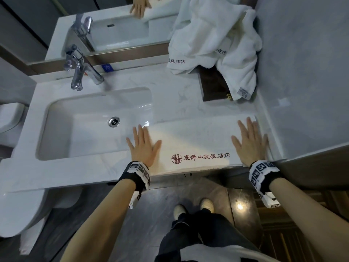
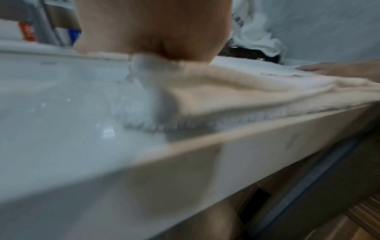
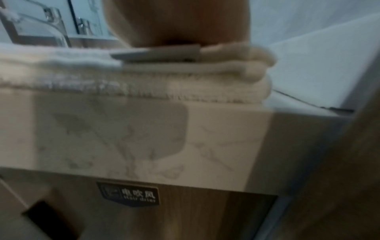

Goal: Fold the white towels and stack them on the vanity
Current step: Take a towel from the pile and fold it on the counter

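Observation:
A white towel (image 1: 198,140) with red embroidered lettering lies folded lengthwise on the marble vanity (image 1: 175,95), along its front edge. My left hand (image 1: 143,143) presses flat on its left end, fingers spread, beside the sink. At the towel's right end my right hand (image 1: 250,142) lies flat too, near the wall. In the left wrist view the towel (image 2: 236,91) shows layered folds under the left hand (image 2: 156,29). The right wrist view shows the towel's stacked layers (image 3: 185,81) beneath the right hand (image 3: 176,21). A crumpled white towel (image 1: 217,36) is heaped at the back right.
The sink basin (image 1: 90,121) and chrome tap (image 1: 79,69) take up the vanity's left half. A dark wooden box (image 1: 215,86) sits under the crumpled heap. A mirror (image 1: 113,25) runs along the back and a grey wall (image 1: 302,72) closes the right side. A toilet (image 1: 11,118) stands at left.

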`<action>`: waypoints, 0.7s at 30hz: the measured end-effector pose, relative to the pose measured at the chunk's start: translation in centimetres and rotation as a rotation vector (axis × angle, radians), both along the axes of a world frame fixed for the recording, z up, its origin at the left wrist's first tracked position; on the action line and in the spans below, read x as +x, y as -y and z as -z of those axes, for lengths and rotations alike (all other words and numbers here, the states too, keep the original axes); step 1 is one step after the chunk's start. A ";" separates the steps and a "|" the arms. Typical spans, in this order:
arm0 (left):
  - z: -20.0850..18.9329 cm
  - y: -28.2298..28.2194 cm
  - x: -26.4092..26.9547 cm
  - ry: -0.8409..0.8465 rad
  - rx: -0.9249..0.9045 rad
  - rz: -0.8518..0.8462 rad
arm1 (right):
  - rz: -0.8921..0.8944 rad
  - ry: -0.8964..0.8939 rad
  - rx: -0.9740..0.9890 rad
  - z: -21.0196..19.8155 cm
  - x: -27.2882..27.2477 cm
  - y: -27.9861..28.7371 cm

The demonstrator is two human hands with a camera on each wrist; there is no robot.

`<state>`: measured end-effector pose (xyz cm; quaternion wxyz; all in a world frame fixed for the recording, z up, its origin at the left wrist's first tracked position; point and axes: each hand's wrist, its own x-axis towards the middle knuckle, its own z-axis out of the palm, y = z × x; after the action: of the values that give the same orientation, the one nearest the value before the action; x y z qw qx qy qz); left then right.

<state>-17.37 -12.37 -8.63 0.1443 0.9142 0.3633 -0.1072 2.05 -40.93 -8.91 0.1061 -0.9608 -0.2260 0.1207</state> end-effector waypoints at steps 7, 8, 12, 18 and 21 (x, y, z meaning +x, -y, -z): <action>-1.0 5.3 4.9 -0.077 -0.069 0.682 | 0.383 -0.182 0.248 -2.7 0.8 1.3; -1.1 5.7 5.7 -0.103 -0.070 0.692 | 0.420 -0.225 0.200 -2.9 0.9 1.3; -1.3 6.0 7.6 -0.215 -0.057 0.725 | 0.484 -0.351 0.070 -3.3 1.2 1.4; -1.1 5.7 8.7 -0.308 -0.047 0.724 | 0.513 -0.607 0.388 -4.9 2.3 2.4; -0.9 6.0 9.6 -0.311 -0.048 0.715 | 0.478 -0.591 0.592 -7.4 2.7 2.2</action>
<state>-7.76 -18.34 -7.77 0.0626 0.9522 0.0366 -0.2966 4.78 -43.08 -1.47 0.4596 -0.8388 0.0165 0.2913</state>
